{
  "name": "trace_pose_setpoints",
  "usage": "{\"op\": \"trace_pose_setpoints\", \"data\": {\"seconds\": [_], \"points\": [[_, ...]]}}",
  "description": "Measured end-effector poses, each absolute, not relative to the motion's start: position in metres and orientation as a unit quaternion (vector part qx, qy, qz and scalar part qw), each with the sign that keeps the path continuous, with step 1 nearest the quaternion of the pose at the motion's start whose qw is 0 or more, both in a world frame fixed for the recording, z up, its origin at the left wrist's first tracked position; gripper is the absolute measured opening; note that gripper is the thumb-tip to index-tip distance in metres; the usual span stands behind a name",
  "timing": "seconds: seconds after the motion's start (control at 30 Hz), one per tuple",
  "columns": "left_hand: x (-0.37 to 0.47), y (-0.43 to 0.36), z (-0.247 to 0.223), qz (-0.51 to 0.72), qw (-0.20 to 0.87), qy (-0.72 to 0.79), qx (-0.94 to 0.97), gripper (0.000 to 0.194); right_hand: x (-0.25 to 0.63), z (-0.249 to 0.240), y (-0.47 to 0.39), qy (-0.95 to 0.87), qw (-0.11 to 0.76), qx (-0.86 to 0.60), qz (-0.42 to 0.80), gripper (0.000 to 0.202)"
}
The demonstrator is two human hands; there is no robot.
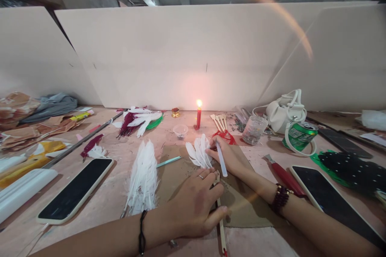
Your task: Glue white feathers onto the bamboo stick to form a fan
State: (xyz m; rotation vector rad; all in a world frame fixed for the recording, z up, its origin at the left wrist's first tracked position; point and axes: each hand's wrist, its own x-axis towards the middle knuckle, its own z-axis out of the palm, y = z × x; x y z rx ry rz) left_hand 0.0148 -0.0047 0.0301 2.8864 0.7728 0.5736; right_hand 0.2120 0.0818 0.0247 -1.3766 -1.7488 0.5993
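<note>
At your left hand (199, 204) you have a matt wooden stick (222, 235), over matt cardboard (253, 209); in your right hand (226, 154), a smooth, translucent, plastic-looking strip (222, 161); right of that hand, a glossy metal can (301, 132).

One left hand (196, 200) and one right hand (226, 154) are wearing two bracelets (142, 231) (282, 197) and one ring (200, 176), and handling one translucent stick (221, 160) over one cardboard sheet (253, 207). One lit candle (198, 119), one gold cup (175, 113), one clear bowl (180, 130), one jar (254, 130), one can (298, 136) and one handbag (282, 112) are standing. Two pale-cased phones (75, 190) (334, 209) and one red-handled tool (286, 178) are lying, while the white feathers (143, 180) are overlapping too closely for counting.
</note>
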Motion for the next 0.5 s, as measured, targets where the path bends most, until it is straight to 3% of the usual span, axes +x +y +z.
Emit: {"op": "trace_pose_setpoints", "data": {"seconds": [0.2,0.4,0.5], "points": [[0.014,-0.004,0.030,0.201,0.052,0.249,0.946,0.023,0.208,0.030,0.078,-0.678,0.405,-0.586,0.180,0.011],[0.013,-0.005,0.027,0.205,0.064,0.254,0.943,0.022,0.212,0.020,0.085,-0.708,0.410,-0.515,0.254,0.018],[0.012,-0.004,0.025,0.207,0.086,0.252,0.941,0.026,0.212,0.037,0.074,-0.697,0.369,-0.563,0.249,0.015]]}}
